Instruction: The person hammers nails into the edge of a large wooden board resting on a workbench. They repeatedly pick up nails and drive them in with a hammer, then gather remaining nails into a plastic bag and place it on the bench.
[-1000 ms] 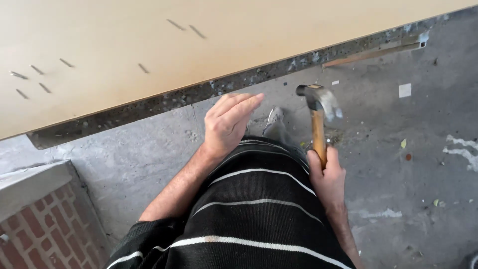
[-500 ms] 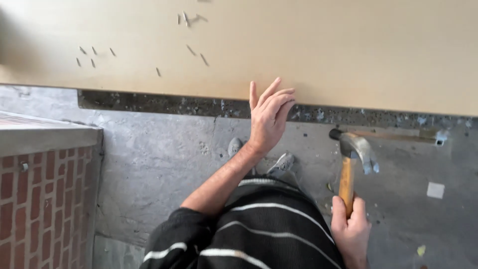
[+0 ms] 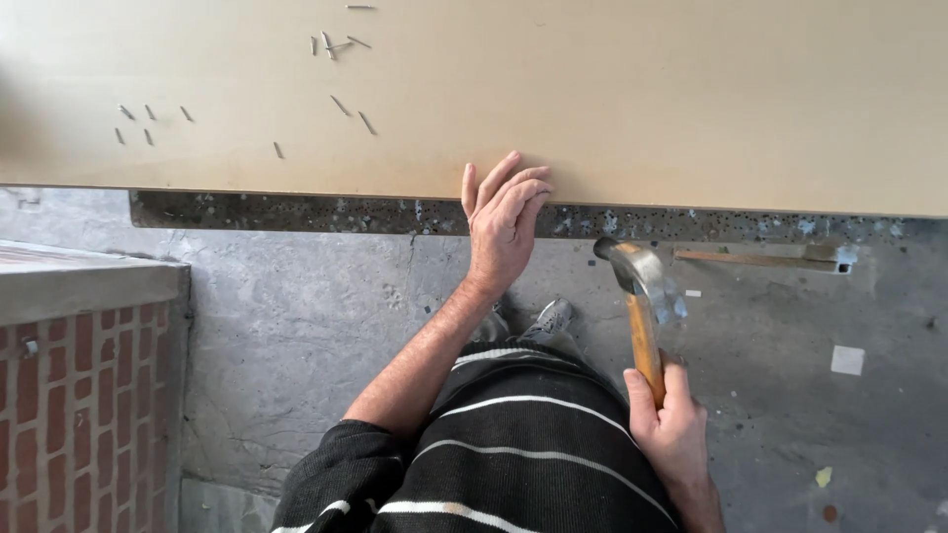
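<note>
A large pale board (image 3: 612,89) lies across the top of the view, resting on a dark speckled frame (image 3: 326,212). My left hand (image 3: 502,222) reaches its near edge, fingers together and slightly spread, fingertips touching the board. My right hand (image 3: 670,419) grips the wooden handle of a claw hammer (image 3: 642,291), whose steel head sits just below the board's edge, to the right of my left hand. Several loose nails (image 3: 341,74) lie scattered on the board's left part.
A brick wall with a grey cap (image 3: 69,385) stands at the lower left. The grey concrete floor (image 3: 296,326) carries scraps of paper (image 3: 847,359). A thin wooden strip (image 3: 760,257) lies under the board's edge at right. My striped dark jumper (image 3: 513,454) fills the bottom centre.
The view has swung so the board now lies level. My left hand has risen to the board's edge. The hammer stays in my right hand, close under the edge.
</note>
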